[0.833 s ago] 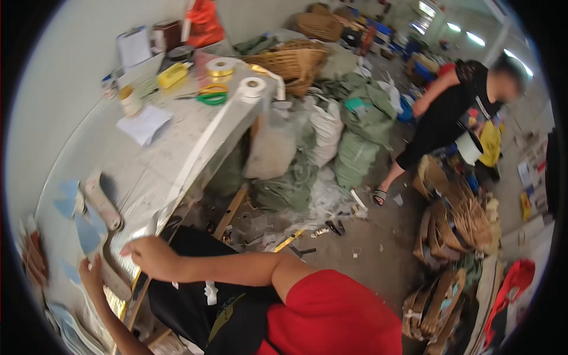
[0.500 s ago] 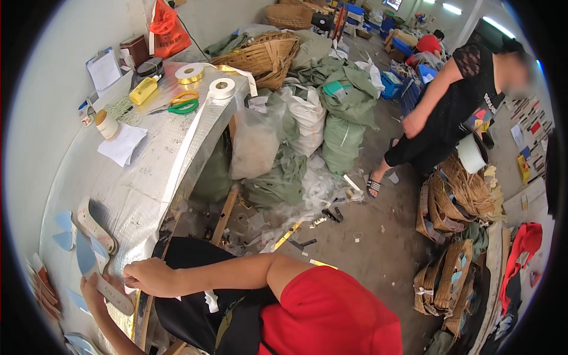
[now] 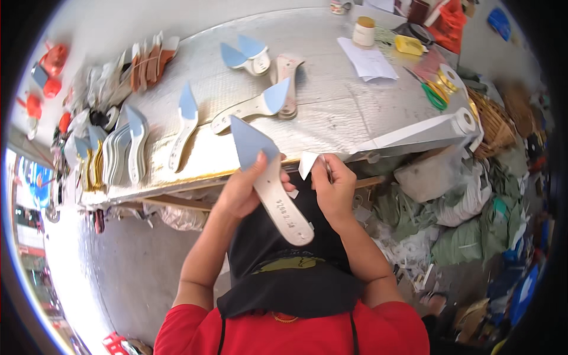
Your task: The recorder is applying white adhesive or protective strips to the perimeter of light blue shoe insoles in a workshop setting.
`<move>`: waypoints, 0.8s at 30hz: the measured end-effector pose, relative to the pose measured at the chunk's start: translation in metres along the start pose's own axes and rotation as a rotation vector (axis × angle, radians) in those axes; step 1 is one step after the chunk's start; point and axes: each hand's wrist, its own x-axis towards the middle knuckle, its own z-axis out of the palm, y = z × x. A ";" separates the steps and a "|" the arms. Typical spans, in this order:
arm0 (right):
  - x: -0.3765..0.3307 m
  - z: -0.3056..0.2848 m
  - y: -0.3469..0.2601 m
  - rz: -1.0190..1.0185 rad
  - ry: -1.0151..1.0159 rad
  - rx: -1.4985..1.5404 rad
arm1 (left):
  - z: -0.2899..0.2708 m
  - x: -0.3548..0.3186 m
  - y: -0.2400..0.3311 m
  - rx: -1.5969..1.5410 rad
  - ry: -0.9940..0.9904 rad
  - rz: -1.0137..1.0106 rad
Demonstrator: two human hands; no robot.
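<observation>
Left hand (image 3: pixel 239 192) wrapped round the waist of a flat off-white insole with pointed light-blue toe (image 3: pixel 274 184), thumb on top, heel angled down toward the body. Right hand (image 3: pixel 335 186) just right of insole, fingers curled tight, pinching a small pointed white scrap (image 3: pixel 307 162); clear of insole. Both hands at front edge of silver foil-covered table (image 3: pixel 340 109).

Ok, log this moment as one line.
Left hand: grips blue-tipped insole | right hand: pinches small white piece | table: more insoles, scissors
</observation>
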 end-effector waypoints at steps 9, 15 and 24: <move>-0.005 -0.002 0.018 0.340 -0.277 0.001 | -0.005 -0.022 -0.044 -0.006 0.040 0.119; -0.033 0.014 0.024 0.311 -0.139 0.094 | -0.002 -0.031 -0.053 -0.055 0.122 0.165; -0.052 0.022 0.032 -0.107 -0.152 -0.158 | -0.002 -0.030 -0.053 -0.167 0.160 0.144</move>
